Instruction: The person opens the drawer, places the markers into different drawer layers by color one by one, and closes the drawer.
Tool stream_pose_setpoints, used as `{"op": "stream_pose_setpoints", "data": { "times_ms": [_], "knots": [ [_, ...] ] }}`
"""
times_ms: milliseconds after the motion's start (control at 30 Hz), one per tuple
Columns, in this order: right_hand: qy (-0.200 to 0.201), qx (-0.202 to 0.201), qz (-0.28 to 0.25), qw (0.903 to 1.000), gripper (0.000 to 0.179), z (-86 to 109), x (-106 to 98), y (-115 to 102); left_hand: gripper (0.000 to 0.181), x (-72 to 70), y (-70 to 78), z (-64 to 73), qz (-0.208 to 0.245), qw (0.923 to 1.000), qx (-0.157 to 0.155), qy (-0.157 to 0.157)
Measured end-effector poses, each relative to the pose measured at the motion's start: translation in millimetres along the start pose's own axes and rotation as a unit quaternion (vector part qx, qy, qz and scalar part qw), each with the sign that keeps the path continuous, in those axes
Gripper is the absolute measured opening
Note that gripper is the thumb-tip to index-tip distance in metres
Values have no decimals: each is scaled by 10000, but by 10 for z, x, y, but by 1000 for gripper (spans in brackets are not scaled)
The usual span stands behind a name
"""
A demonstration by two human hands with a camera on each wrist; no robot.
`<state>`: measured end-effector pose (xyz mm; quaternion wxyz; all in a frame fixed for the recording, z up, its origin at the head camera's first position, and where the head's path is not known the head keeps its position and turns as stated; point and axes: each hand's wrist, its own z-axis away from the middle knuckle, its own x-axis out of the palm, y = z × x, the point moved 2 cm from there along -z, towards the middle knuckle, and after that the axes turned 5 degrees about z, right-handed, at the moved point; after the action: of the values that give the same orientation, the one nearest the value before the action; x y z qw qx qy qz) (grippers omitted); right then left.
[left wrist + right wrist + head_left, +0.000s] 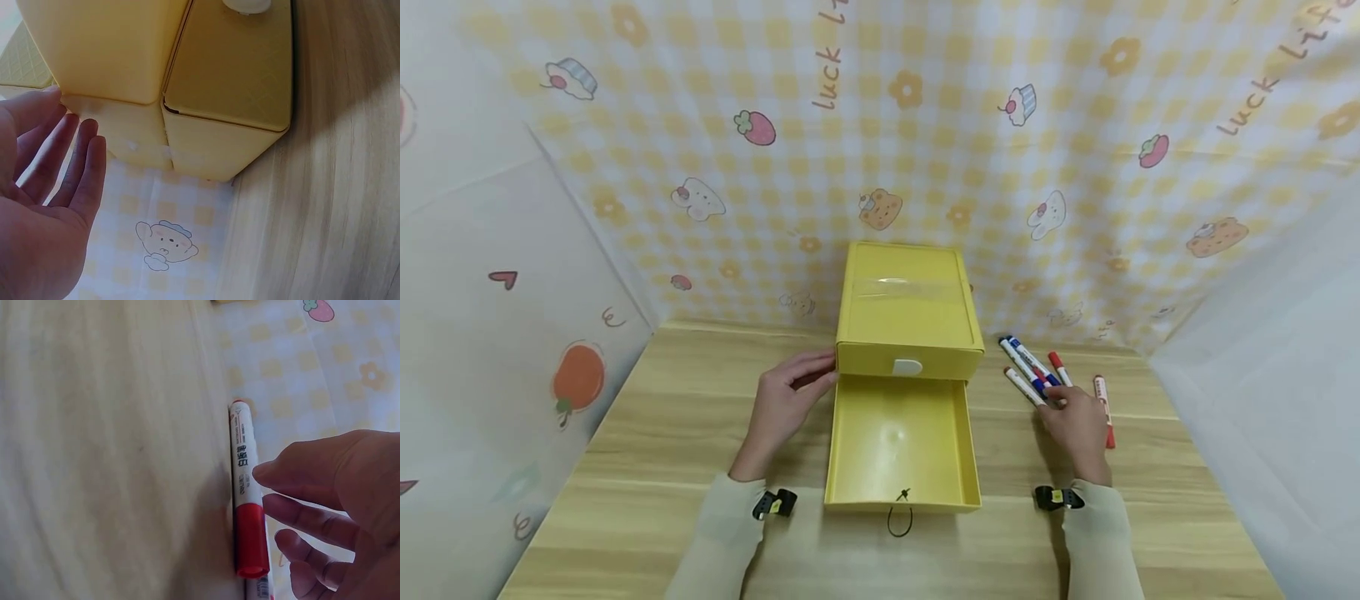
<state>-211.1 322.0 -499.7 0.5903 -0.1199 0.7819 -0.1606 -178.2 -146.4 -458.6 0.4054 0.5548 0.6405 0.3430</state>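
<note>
A yellow drawer box (910, 300) stands in the middle of the table, its lower drawer (891, 442) pulled out with a bare floor and a dark string loop (900, 522) at the front. My left hand (778, 412) is at the box's left side, fingers extended with the tips at its wall; in the left wrist view this hand (53, 187) holds nothing. On the right, my right hand (1075, 423) reaches among several whiteboard markers (1021, 367). In the right wrist view its thumb and fingertips are right beside a red-capped marker (242, 456), without closing round it.
A red marker (1103, 408) lies just right of my right hand, and another with a red end (1058, 365) lies beyond the fingers. Behind the box hangs a checked yellow cloth (805, 183). White cloth sheets (482, 292) flank the wooden table (647, 467).
</note>
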Motion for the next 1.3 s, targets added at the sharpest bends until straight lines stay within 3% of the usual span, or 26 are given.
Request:
{"op": "stream_pose_setpoints", "data": {
  "times_ms": [200, 667, 900, 1300],
  "knots": [
    [-103, 97, -17, 9999, 28, -25, 27, 52, 23, -27, 4, -34, -89, 9998, 175, 24],
    [-175, 94, 163, 9997, 26, -19, 47, 97, 24, -22, 16, -34, -35, 10000, 57, 26],
    [-467, 192, 239, 9984, 21, -31, 43, 130, 24, -10, 19, -35, -47, 10000, 70, 6],
    [-611, 353, 125, 9974, 22, 12, 3, 122, 25, 19, -7, -11, -108, 9999, 40, -5]
  ]
}}
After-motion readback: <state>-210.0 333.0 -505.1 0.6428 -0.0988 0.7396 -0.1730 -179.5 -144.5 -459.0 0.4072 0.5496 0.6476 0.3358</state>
